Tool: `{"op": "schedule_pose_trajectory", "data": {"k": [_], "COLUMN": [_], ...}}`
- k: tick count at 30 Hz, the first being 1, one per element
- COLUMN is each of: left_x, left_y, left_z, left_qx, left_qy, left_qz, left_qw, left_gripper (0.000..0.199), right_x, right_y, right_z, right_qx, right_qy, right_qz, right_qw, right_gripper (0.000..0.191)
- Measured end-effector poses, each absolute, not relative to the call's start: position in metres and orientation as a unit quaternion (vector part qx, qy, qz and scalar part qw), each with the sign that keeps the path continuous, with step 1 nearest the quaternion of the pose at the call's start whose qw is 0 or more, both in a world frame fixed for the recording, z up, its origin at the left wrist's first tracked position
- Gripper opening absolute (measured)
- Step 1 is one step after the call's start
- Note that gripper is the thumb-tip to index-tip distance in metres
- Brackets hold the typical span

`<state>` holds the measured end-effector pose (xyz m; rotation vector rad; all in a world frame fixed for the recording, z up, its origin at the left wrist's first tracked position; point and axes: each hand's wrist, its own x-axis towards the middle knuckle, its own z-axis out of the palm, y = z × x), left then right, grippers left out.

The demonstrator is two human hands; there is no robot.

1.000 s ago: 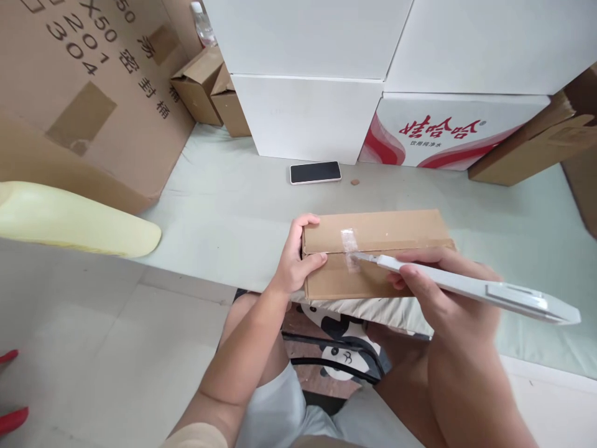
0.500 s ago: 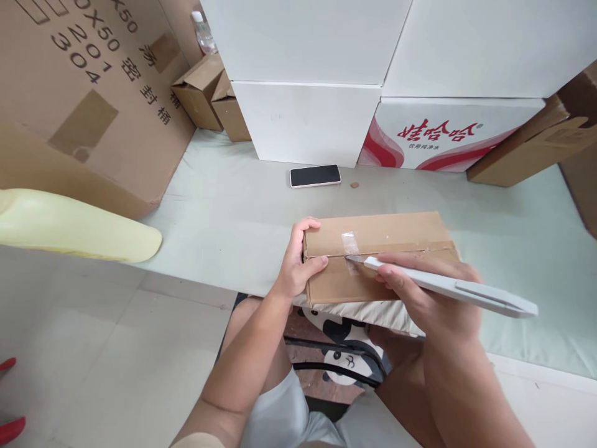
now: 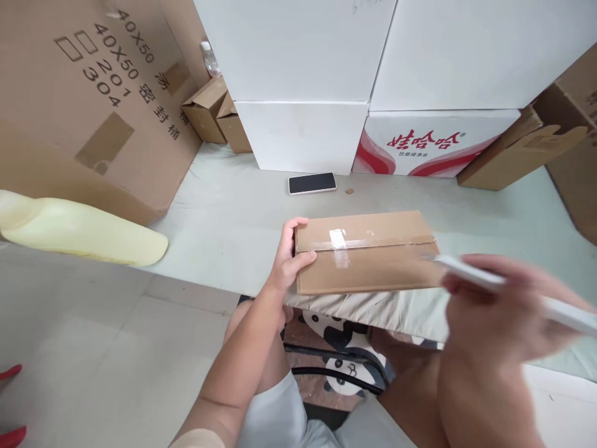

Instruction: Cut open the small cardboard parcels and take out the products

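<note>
A pale green cloth covers the tabletop, backed by stacked white cartons, with a large printed brown carton standing at the left. The floor is pale tile with thin joints, and black bars cross above a panda-patterned surface below the edge. Soft, even light fills the room.
</note>
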<state>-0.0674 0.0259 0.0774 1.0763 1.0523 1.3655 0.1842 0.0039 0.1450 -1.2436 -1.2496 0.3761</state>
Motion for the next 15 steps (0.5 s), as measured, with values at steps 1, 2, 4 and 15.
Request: {"op": "schedule_pose_trajectory", "data": {"k": [1,2,4,15], "left_x": [-0.068,-0.069,-0.069,-0.068], "left_y": [0.027,0.029,0.033,0.04], "left_z": [0.078,0.078,0.078,0.075], "left_qx": [0.448,0.445,0.439,0.451], "left_qy": [0.443,0.444,0.443,0.415], "left_qz": [0.574,0.577,0.583,0.606], "left_qw": [0.523,0.522,0.521,0.507], "left_gripper": [0.065,0.065,0.066,0.064], "right_x": [0.197,0.212,0.244,0.309], "right_y": [0.009,0.015,0.031,0.061], "right_z": [0.142,0.137,0.118,0.018], "right_qx": [-0.531,-0.529,-0.579,-0.795], "right_qy": [-0.504,-0.463,-0.427,-0.537], "right_qz": [0.119,0.076,0.044,0.114], "right_qw": [0.671,0.707,0.694,0.259], "right_gripper": [0.037,0.033,0.024,0.043]}}
